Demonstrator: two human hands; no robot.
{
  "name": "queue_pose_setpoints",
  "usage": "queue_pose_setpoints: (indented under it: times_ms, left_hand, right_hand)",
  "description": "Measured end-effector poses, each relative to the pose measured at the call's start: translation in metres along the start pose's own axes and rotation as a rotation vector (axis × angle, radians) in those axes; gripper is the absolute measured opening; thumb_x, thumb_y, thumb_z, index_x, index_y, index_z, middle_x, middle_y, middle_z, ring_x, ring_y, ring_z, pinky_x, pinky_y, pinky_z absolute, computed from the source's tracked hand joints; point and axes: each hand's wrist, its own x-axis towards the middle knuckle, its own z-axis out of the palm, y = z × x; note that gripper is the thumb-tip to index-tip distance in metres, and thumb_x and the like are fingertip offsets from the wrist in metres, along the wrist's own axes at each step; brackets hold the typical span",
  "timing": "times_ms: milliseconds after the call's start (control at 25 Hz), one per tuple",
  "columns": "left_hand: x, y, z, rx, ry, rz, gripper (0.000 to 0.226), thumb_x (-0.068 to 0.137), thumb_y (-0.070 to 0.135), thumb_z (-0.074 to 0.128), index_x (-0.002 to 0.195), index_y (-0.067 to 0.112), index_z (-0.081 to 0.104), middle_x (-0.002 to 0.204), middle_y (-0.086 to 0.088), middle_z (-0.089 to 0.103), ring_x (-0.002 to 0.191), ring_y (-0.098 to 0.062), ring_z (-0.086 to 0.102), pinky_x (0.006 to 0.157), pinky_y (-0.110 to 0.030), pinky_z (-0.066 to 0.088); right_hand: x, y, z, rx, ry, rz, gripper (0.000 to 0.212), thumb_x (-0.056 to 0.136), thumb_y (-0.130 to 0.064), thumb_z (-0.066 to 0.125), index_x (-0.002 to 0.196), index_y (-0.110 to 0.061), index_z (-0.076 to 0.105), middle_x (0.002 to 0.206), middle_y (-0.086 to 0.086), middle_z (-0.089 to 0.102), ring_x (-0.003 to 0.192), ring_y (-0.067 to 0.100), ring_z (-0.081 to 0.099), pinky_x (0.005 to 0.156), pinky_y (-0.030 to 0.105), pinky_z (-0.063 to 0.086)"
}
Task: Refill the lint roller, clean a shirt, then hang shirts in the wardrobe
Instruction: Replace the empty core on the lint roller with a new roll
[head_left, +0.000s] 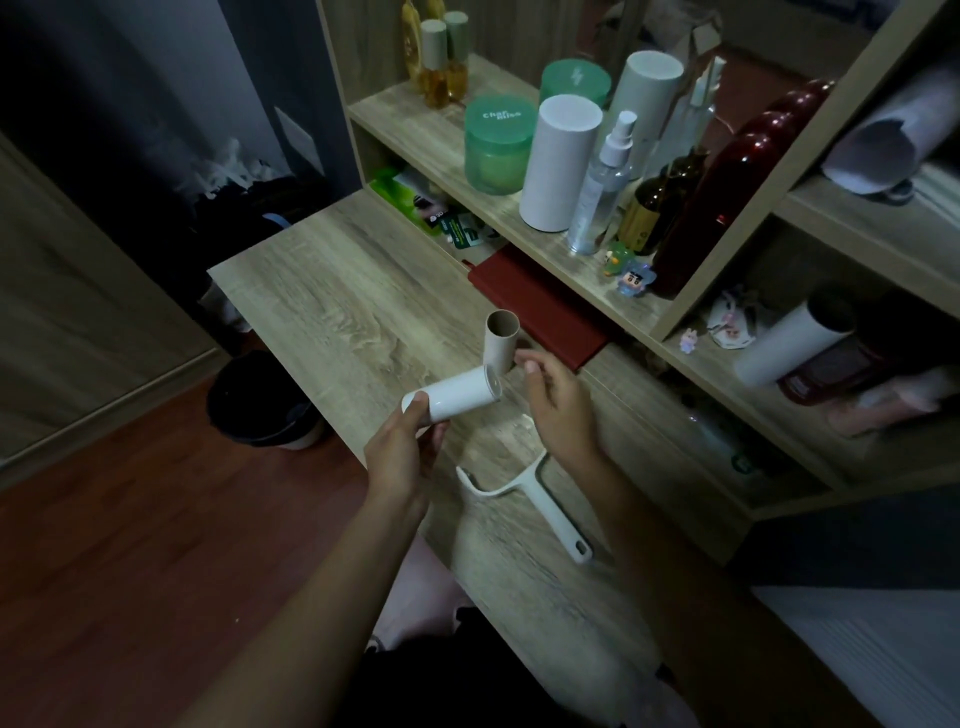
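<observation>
My left hand (402, 452) grips a fresh white lint roll (457, 396) by its near end, tilted over the desk. An empty brown cardboard core (500, 343) stands upright on the desk just behind the roll's far end. My right hand (556, 400) hovers beside both, fingers loosely curled and holding nothing. The white lint roller handle (535, 493), with no roll on it, lies flat on the wooden desk (332, 312) below my right hand. Spare white rolls (558, 161) stand on the shelf. No shirt is in view.
The shelf unit (447, 130) holds green jars, spray bottles, dark red bottles and small figurines. A dark red notebook (540, 312) lies under the shelf. A dark bin (260, 405) sits on the floor left of the desk. A dark pile of clothing (239, 197) is behind.
</observation>
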Motion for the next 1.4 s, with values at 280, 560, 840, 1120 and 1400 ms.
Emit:
queue_pose_setpoints:
  times_ms: [280,560,840,1120,1400]
  left_hand:
    - [-0.001,-0.001,-0.003,0.054,-0.008,0.046,0.028,0.087,0.012,0.063,0.114,0.005,0.063,0.099,-0.005,0.065,0.083,-0.013,0.064,0.081,-0.024,0.054]
    - [-0.004,0.001,-0.008,0.015,0.020,0.116,0.024,0.087,0.008,0.061,0.111,0.006,0.064,0.088,0.000,0.065,0.079,-0.010,0.063,0.073,-0.020,0.056]
    - [0.009,0.008,-0.024,-0.041,0.090,0.082,0.032,0.086,0.012,0.065,0.116,0.003,0.063,0.093,-0.002,0.063,0.075,-0.014,0.063,0.061,-0.018,0.056]
    - [0.008,0.012,-0.037,-0.040,0.141,0.113,0.031,0.085,0.010,0.066,0.115,0.003,0.063,0.094,-0.003,0.064,0.066,-0.009,0.066,0.071,-0.021,0.057]
    - [0.010,0.016,-0.042,-0.046,0.129,0.134,0.033,0.085,0.010,0.065,0.117,0.003,0.062,0.095,-0.001,0.065,0.081,-0.012,0.064,0.077,-0.023,0.057]
  right_hand:
    - [0.003,-0.023,-0.001,0.182,-0.362,0.031,0.032,0.089,-0.020,0.061,0.121,-0.016,0.062,0.122,0.008,0.064,0.101,0.000,0.061,0.086,0.012,0.048]
    - [-0.006,-0.021,0.018,-0.006,-0.148,-0.153,0.031,0.088,-0.020,0.062,0.117,-0.011,0.064,0.120,0.004,0.064,0.108,0.007,0.057,0.086,0.005,0.044]
    - [0.005,-0.002,0.025,0.000,-0.098,0.027,0.037,0.083,-0.022,0.067,0.118,-0.017,0.060,0.117,0.004,0.053,0.102,0.014,0.058,0.086,0.025,0.049]
    - [0.028,0.034,0.051,-0.681,-0.528,-0.248,0.031,0.084,-0.012,0.061,0.115,-0.010,0.060,0.119,0.009,0.057,0.110,0.027,0.054,0.093,0.040,0.045]
    - [0.026,0.034,0.041,-0.638,-0.524,-0.269,0.042,0.083,-0.008,0.062,0.124,-0.010,0.057,0.136,0.010,0.051,0.126,0.026,0.046,0.106,0.034,0.036]
